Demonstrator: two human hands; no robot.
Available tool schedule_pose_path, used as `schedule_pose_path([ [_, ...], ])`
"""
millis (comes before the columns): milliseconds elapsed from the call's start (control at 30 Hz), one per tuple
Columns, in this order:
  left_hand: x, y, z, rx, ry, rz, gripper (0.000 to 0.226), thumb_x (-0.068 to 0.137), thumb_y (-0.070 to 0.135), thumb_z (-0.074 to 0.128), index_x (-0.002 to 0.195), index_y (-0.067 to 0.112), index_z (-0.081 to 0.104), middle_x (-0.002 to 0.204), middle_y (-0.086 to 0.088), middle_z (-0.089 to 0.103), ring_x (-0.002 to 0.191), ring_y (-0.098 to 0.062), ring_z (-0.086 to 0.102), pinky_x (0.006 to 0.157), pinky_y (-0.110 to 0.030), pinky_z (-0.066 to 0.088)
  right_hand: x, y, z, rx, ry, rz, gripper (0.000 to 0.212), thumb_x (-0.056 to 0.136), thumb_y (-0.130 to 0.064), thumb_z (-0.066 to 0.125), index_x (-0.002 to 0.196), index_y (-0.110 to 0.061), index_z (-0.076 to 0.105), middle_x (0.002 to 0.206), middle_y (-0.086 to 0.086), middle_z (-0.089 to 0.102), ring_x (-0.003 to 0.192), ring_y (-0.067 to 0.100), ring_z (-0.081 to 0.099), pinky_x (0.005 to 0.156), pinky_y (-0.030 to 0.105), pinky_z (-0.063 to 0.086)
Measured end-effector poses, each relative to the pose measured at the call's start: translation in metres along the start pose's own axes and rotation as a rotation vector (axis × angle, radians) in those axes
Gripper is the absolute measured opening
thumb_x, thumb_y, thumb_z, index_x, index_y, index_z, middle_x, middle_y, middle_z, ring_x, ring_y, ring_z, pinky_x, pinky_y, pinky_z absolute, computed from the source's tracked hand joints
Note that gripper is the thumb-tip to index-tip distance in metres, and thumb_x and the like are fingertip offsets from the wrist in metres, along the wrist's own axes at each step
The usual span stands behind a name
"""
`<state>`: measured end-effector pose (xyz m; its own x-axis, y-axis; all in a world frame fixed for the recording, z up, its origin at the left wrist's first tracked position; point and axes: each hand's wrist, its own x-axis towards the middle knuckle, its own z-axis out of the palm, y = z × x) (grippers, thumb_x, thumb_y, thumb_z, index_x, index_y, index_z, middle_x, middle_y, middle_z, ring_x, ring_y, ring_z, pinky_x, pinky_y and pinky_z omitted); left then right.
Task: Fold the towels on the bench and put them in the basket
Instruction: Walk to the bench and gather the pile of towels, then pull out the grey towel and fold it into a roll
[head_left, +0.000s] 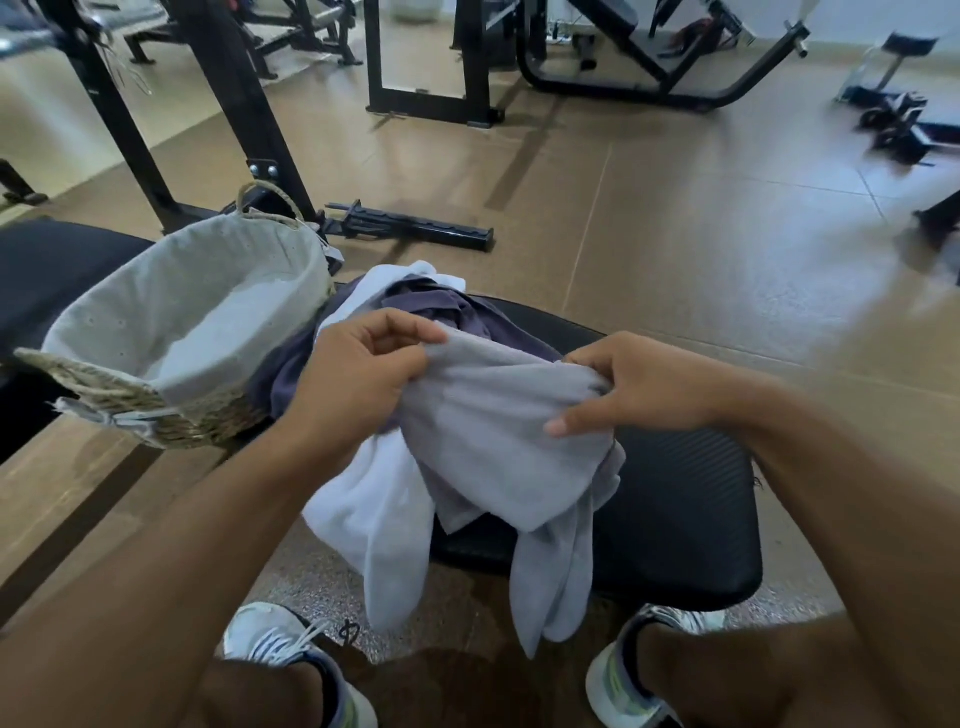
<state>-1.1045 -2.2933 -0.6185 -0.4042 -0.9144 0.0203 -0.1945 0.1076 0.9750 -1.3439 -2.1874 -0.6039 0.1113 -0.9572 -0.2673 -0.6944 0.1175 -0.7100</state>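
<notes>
Gym floor, black bench; we pinch a grey towel by its top edge, left hand and right hand both gripping; its ends dangle off the bench and may drag the white towel down; basket sits just left.

A gym: black weight machines and padded bench on tiled floor.
</notes>
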Motion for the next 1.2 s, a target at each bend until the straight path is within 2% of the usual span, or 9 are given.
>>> schedule_pose_path([
  [133,0.007,0.005,-0.011,0.122,0.172,0.031,0.042,0.089,-0.003,0.055,0.081,0.031,0.078,0.082,-0.016,0.075,0.051,-0.02,0.048,0.045,-0.038,0.049,-0.009,0.007,-0.01,-0.005,0.032,0.013,0.034,0.079,-0.037,0.085,0.079,-0.011,0.063,0.068,0.001,0.066,0.058,0.011,0.059,0.058,0.026,0.045],
  [267,0.009,0.011,-0.02,0.202,0.289,0.092,0.041,0.093,0.001,0.051,0.098,0.034,0.075,0.072,-0.01,0.069,0.032,-0.006,0.036,0.033,-0.015,0.035,-0.015,0.013,-0.019,0.027,0.099,0.018,0.038,0.083,-0.03,0.083,0.069,-0.016,0.05,0.062,-0.005,0.05,0.056,0.009,0.044,0.054,0.024,0.034],
  [333,0.009,0.012,-0.021,0.207,0.314,0.092,0.041,0.094,0.002,0.05,0.107,0.033,0.075,0.062,0.003,0.062,0.03,-0.007,0.039,0.032,-0.014,0.036,-0.02,0.011,-0.023,0.354,0.04,-0.013,0.03,0.088,-0.019,0.076,0.075,-0.014,0.05,0.068,0.002,0.051,0.057,0.012,0.046,0.051,0.022,0.038],
  [433,0.006,0.012,-0.017,0.254,0.27,0.114,0.043,0.096,0.002,0.048,0.115,0.031,0.073,0.057,-0.008,0.059,0.034,-0.01,0.033,0.033,-0.016,0.031,-0.024,0.002,-0.029,0.926,-0.018,-0.038,0.019,0.089,-0.008,0.063,0.079,-0.012,0.048,0.072,0.005,0.053,0.057,0.013,0.053,0.05,0.021,0.047],
  [500,0.003,0.01,-0.015,0.277,0.251,0.13,0.044,0.097,0.001,0.047,0.117,0.031,0.07,0.056,-0.011,0.057,0.034,-0.009,0.032,0.034,-0.015,0.028,-0.014,0.01,-0.025,0.735,0.215,-0.002,0.021,0.09,-0.009,0.069,0.08,-0.015,0.052,0.07,0.002,0.06,0.06,0.011,0.057,0.055,0.022,0.047],
  [600,0.003,0.006,-0.014,0.266,0.225,0.124,0.047,0.097,-0.003,0.046,0.12,0.031,0.069,0.043,0.004,0.051,0.033,-0.008,0.032,0.035,-0.014,0.025,0.003,0.031,-0.009,0.034,0.698,0.142,0.014,0.091,-0.013,0.066,0.085,-0.023,0.059,0.075,-0.007,0.067,0.066,0.006,0.059,0.062,0.023,0.045],
  [800,0.0,0.008,-0.013,0.27,0.316,0.27,0.043,0.095,-0.004,0.051,0.124,0.024,0.068,0.052,0.008,0.05,0.038,-0.001,0.04,0.043,-0.007,0.031,0.016,0.018,-0.005,0.213,1.095,-0.133,0.011,0.096,-0.015,0.065,0.097,-0.025,0.068,0.091,-0.012,0.071,0.079,0.0,0.064,0.069,0.01,0.049],
  [967,-0.002,0.009,-0.006,0.261,0.257,0.307,0.023,0.093,0.016,0.07,0.114,0.024,0.074,0.089,0.018,0.07,0.073,0.015,0.062,0.07,-0.002,0.046,0.026,0.04,-0.009,0.067,0.719,0.281,0.06,0.09,-0.042,0.073,0.143,-0.026,0.05,0.134,-0.008,0.059,0.118,0.013,0.058,0.097,0.027,0.049],
  [1200,-0.004,-0.006,0.014,0.221,0.059,0.237,0.012,0.082,0.013,0.082,0.083,0.022,0.076,0.078,0.012,0.076,0.068,-0.003,0.07,0.063,-0.01,0.052,-0.001,0.068,-0.012,-0.256,0.016,0.634,0.033,0.082,-0.053,0.077,0.096,-0.023,0.074,0.09,-0.002,0.077,0.081,0.018,0.075,0.083,0.04,0.062],
])
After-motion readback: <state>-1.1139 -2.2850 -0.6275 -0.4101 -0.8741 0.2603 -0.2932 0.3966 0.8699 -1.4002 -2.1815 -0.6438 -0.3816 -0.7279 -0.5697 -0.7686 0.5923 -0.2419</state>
